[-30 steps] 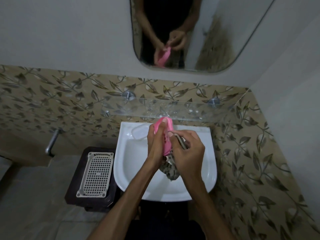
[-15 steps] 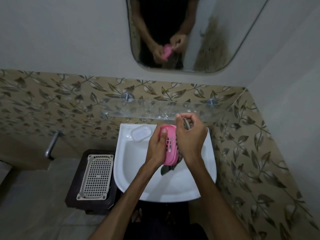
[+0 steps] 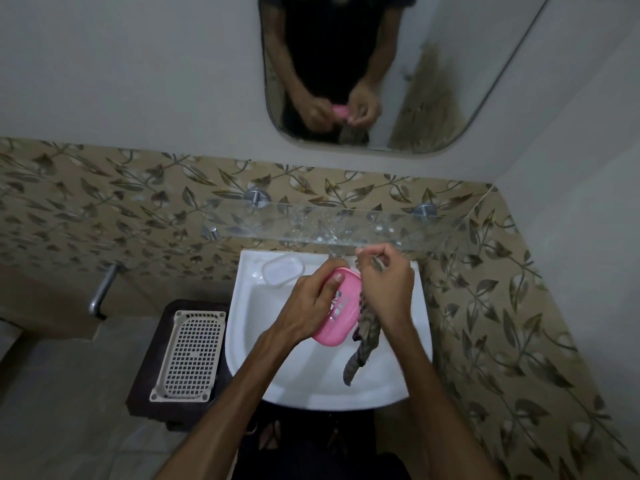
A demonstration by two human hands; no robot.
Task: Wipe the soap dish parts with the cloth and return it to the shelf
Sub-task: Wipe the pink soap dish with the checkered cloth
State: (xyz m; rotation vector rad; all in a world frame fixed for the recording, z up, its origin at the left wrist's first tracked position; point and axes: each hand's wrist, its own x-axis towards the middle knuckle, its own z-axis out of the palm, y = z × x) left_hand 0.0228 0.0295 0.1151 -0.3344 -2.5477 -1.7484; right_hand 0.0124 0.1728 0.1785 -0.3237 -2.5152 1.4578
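At the far left a metal tap handle sticks out of the leaf-patterned tile wall. To its right, just beside the sink, a dark stool carries a beige perforated tray lying flat. The white sink sits in the middle, and a clear plastic soap dish part rests on its far left rim. Above the sink's far edge runs the glass shelf on round metal mounts, with the mirror higher on the wall reflecting the person's arms.

Over the basin, the left hand comes in from the near side, its fingers curled around the left edge of the pink slotted soap dish part, thumb lying across the top face; the part is tilted, far end up. The right hand is just beside the part's right edge, closed on the patterned cloth, fingers pinched together near the shelf's front edge. The cloth hangs from that fist into the basin, touching the pink part's right side.
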